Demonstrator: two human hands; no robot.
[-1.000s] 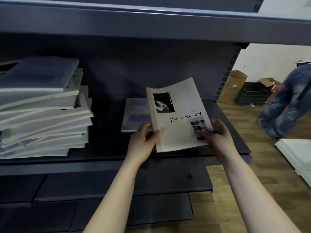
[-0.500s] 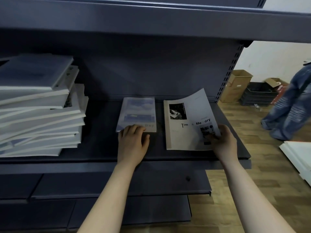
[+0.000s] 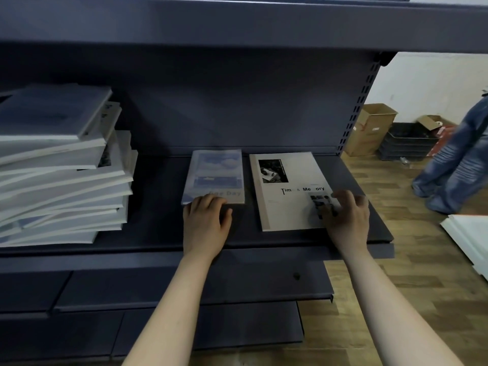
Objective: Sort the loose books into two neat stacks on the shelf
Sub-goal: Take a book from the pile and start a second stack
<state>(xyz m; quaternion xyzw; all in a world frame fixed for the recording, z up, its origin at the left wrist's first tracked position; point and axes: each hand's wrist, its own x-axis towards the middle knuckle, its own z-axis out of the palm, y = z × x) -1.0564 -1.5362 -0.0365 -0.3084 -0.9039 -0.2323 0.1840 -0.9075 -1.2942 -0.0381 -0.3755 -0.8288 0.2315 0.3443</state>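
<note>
Head view, one frame.

Shelf point(image 3: 158, 233): dark grey metal, with another board above and lower tiers below.

Blue book point(image 3: 216, 170): lies flat at mid-shelf, cover up, sky picture on the front.

Cream book point(image 3: 285, 207): lies flat just right of the blue book, apart from it by a narrow gap. Cover up, black-and-white photo at the top, title partly readable as "Tim & Me ory".

Pile point(image 3: 60, 167): many loose books at the left end of the shelf, stacked crookedly with edges fanned out, well apart from the two flat books.

Left hand point(image 3: 204, 223): palm down, fingers laid over the near edge of the blue book, grasping nothing.

Right hand point(image 3: 348, 217): palm down, fingers spread and resting on the near right corner of the cream book. Slightly blurred, no grip seen.

Beyond the shelf end, right: wooden floor point(image 3: 396, 299), cardboard box point(image 3: 369, 128), black crates point(image 3: 406, 141), white boards point(image 3: 470, 233), and a person's legs point(image 3: 454, 159) in jeans.
</note>
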